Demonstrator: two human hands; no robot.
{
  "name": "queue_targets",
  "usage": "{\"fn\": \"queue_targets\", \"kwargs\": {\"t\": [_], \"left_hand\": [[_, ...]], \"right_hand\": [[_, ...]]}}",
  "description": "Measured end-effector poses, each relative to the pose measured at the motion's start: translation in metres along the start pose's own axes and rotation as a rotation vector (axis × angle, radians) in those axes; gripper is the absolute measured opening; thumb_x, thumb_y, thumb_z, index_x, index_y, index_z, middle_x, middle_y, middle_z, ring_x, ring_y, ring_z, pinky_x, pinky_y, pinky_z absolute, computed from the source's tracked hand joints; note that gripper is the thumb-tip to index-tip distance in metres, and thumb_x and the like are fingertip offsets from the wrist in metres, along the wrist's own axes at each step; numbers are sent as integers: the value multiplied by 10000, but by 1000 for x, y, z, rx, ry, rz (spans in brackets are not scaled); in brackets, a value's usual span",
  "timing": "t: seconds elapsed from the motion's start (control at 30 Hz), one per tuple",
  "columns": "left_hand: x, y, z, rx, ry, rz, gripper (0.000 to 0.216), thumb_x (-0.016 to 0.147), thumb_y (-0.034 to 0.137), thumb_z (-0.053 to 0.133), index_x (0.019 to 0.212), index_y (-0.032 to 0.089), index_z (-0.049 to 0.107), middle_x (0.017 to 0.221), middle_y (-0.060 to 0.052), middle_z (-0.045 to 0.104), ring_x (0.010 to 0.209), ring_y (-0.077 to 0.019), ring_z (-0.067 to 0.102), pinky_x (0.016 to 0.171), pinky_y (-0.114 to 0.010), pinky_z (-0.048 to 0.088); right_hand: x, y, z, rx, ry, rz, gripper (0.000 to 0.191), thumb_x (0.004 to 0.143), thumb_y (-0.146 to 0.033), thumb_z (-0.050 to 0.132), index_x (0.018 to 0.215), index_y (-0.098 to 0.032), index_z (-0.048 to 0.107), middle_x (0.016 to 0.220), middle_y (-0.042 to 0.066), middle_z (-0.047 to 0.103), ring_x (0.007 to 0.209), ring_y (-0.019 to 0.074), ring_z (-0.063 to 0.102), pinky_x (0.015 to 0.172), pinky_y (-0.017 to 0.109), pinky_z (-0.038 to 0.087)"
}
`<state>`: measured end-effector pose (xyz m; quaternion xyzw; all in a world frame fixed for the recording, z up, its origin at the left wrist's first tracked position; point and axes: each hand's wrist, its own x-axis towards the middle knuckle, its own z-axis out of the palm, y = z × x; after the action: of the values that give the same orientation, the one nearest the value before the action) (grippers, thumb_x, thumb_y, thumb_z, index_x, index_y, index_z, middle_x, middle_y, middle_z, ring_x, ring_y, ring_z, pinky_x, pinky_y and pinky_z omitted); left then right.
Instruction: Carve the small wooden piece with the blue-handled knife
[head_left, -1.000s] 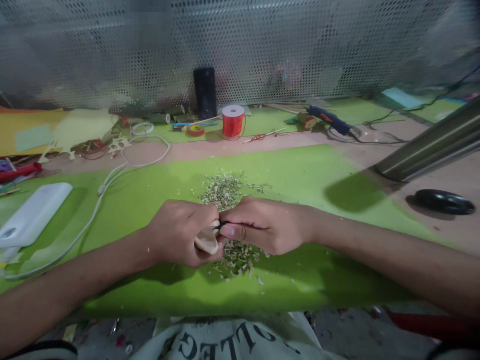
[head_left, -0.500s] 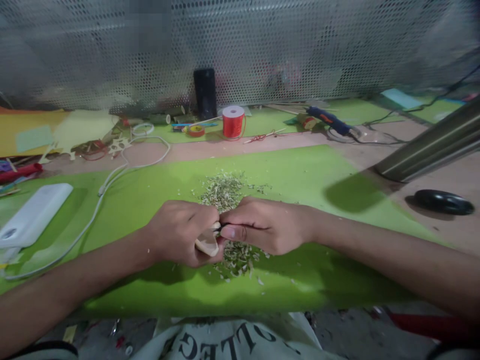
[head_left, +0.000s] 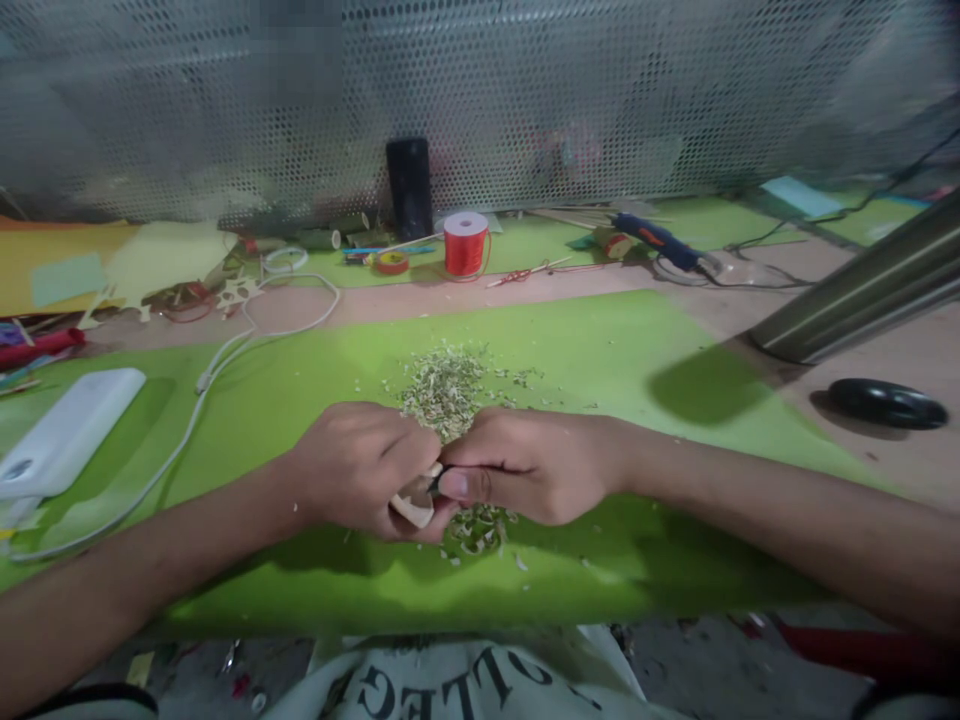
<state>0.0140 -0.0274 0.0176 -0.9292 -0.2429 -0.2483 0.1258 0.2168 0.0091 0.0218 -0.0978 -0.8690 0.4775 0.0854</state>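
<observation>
My left hand [head_left: 360, 465] is closed around a small pale wooden piece [head_left: 414, 505], whose rounded end pokes out under my fingers. My right hand [head_left: 532, 465] is closed on a thin dark tool [head_left: 435, 484], its tip pressed against the wooden piece. Both hands meet over a green mat [head_left: 600, 350]. A heap of fine shavings [head_left: 446, 385] lies just beyond them, and more shavings [head_left: 480, 525] sit below my right hand.
A white power bank [head_left: 64, 430] with a white cable [head_left: 217, 360] lies at the left. A red thread spool [head_left: 465, 243], a black cylinder [head_left: 409, 187] and a blue glue gun [head_left: 664, 242] stand along the perforated metal wall. A black mouse [head_left: 889, 403] sits at the right.
Both hands have dropped slightly toward me and closed tighter together; less of the wooden piece shows under my left fingers.
</observation>
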Motion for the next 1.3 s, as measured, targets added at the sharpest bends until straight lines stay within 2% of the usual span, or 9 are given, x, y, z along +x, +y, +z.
{"fn": "queue_targets", "kwargs": {"t": [0.13,0.27,0.5,0.7,0.97,1.2,1.3], "left_hand": [[0,1,-1,-41,-14,-90,192,770,352,515,650,214,456,476,43,498,425,-108,458,447,-271,313],[-1,0,1,-92,-49,-172,229,785,394,514,664,213,446,500,44,502,440,-103,462,450,-256,305],[-2,0,5,-126,-51,-266,255,800,431,535,708,201,473,532,38,564,451,-100,491,453,-237,324],[-2,1,5,-191,-78,-324,248,799,425,549,733,198,478,538,49,560,442,-94,486,445,-227,313],[-2,0,7,-219,-95,-338,249,805,429,540,743,198,472,529,57,542,434,-91,471,442,-222,309],[-1,-2,6,-193,-94,-364,270,808,455,539,751,197,480,517,70,521,419,-80,441,444,-215,296],[-2,-3,7,-196,-90,-356,272,806,456,542,752,196,481,523,62,528,429,-85,445,455,-221,297]], "right_hand": [[1,-2,1,-47,33,-48,327,979,-318,388,701,-172,478,545,-77,331,475,59,284,472,201,257],[0,-5,1,-152,142,-82,313,984,-313,341,696,-202,393,566,-68,348,477,64,289,480,213,243],[-2,-3,2,-336,235,-35,247,974,-299,306,744,-222,353,561,-71,339,470,84,284,493,239,206],[-2,-1,4,-419,274,-20,241,968,-292,326,740,-219,347,548,-78,310,444,74,246,485,255,158],[-3,0,2,-450,235,7,238,968,-293,326,746,-214,356,559,-72,325,452,73,261,490,259,158],[-5,2,1,-481,253,46,225,960,-287,342,750,-209,369,577,-60,360,480,77,272,507,262,172],[-6,2,1,-477,265,18,223,963,-282,344,754,-208,373,579,-63,356,482,75,274,507,260,178]]}}
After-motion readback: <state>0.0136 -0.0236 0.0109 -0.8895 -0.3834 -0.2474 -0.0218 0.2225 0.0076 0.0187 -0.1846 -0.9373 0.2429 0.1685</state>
